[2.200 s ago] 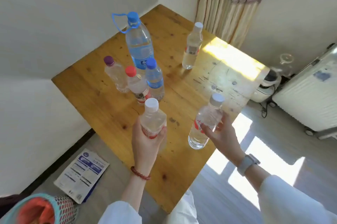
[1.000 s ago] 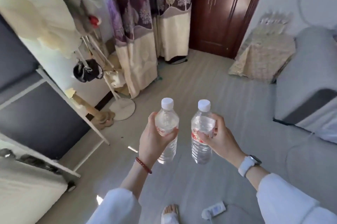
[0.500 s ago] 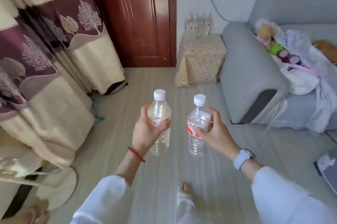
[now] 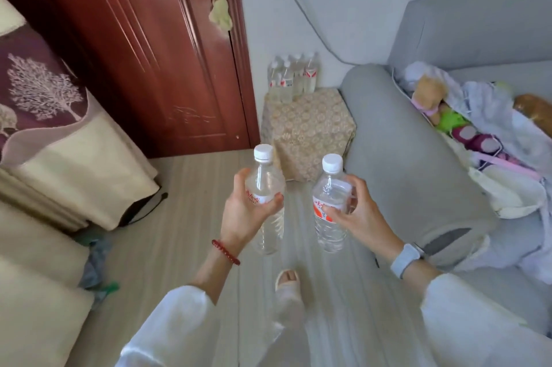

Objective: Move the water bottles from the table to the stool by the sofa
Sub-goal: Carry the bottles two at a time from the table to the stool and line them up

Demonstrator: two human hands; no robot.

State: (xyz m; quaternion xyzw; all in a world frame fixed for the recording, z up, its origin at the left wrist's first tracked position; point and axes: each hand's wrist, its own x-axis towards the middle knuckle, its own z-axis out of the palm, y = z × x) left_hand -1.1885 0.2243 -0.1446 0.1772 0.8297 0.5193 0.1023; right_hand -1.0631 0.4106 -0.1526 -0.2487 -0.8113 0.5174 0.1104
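Observation:
My left hand [image 4: 245, 211] grips a clear water bottle [image 4: 265, 178] with a white cap, held upright above the floor. My right hand [image 4: 360, 217] grips a second clear bottle [image 4: 330, 232] with a white cap and a red label, also upright. Ahead stands the stool [image 4: 307, 130], draped in a beige patterned cloth, between the door and the sofa arm. Several bottles [image 4: 294, 76] stand together at the stool's far edge against the wall. The near part of the stool's top is bare.
A grey sofa [image 4: 418, 163] with toys and clothes on its seat fills the right side. A dark red wooden door [image 4: 143, 47] is at the left of the stool. Curtains [image 4: 50, 127] hang at the far left. My foot [image 4: 288, 283] is on the light floor.
I have turned from the table and walked across the room with both bottles in hand. The stool and the sofa arm are now much nearer than half a second ago.

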